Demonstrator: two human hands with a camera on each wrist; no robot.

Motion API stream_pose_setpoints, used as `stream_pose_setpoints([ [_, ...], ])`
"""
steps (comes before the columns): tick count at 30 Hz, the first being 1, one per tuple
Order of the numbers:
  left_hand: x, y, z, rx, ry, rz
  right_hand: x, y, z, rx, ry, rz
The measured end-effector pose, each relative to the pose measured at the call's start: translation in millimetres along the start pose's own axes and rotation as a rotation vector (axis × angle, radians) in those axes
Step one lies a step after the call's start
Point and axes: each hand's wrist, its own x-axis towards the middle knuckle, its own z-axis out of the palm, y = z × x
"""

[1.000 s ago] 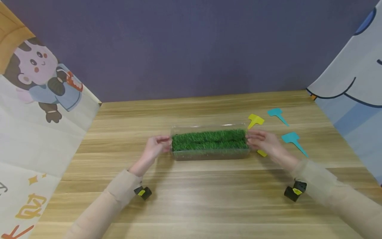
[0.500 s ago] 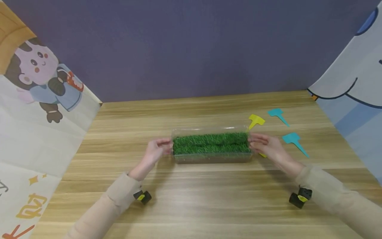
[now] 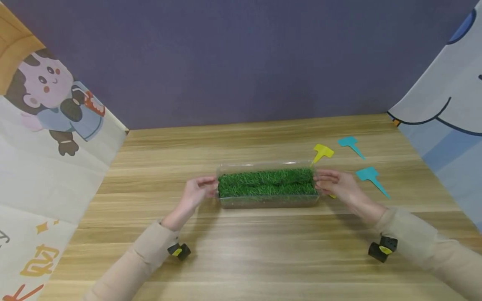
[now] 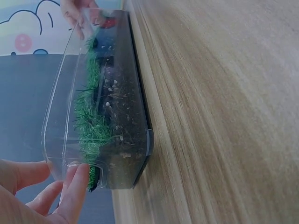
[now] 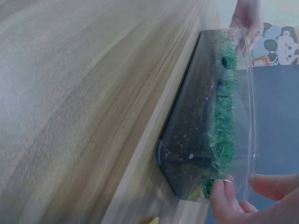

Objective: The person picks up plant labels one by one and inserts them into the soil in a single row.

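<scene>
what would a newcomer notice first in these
Bright green artificial grass, in a clear plastic box that the left hand and right hand grip at its ends. Then, toward the right on the wooden table, two blue T-shaped tags and a yellow tag, and a cartoon figure on the left panel.

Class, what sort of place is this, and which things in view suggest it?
Probably a staged booth for tabletop work: a wood-grain table, a dark backdrop along the far edge, and cartoon-printed panels on both sides.
</scene>
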Motion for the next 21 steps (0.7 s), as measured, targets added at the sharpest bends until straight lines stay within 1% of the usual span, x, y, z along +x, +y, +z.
stream_pose_setpoints([
  [4,-0.3,-0.4,0.4,-0.007,-0.003,0.005,0.1,-1.6,-2.2,-0.023,-0.008,0.017],
  [8,-0.1,-0.3,-0.1,-0.009,-0.010,0.003,0.4,-4.9,-6.0,-0.090,-0.034,0.035],
  [10,-0.3,0.2,-0.3,-0.010,-0.008,-0.002,2.0,-7.2,-9.3,-0.131,-0.061,0.047],
  [12,-0.4,0.3,-0.5,-0.006,-0.012,-0.003,5.0,-9.8,-14.5,-0.176,-0.105,0.056],
  [15,-0.4,0.0,-0.6,-0.002,-0.015,-0.004,14.3,-13.5,-25.9,-0.243,-0.173,0.037],
  [17,-0.4,-0.6,-0.4,0.001,-0.019,-0.002,22.5,-15.7,-35.3,-0.306,-0.203,0.031],
  [19,0.0,-0.8,-0.4,0.001,-0.018,0.000,31.6,-17.7,-44.8,-0.354,-0.212,0.034],
  [21,0.2,-0.8,-0.3,-0.002,-0.015,-0.002,39.4,-19.6,-52.4,-0.405,-0.201,0.033],
])
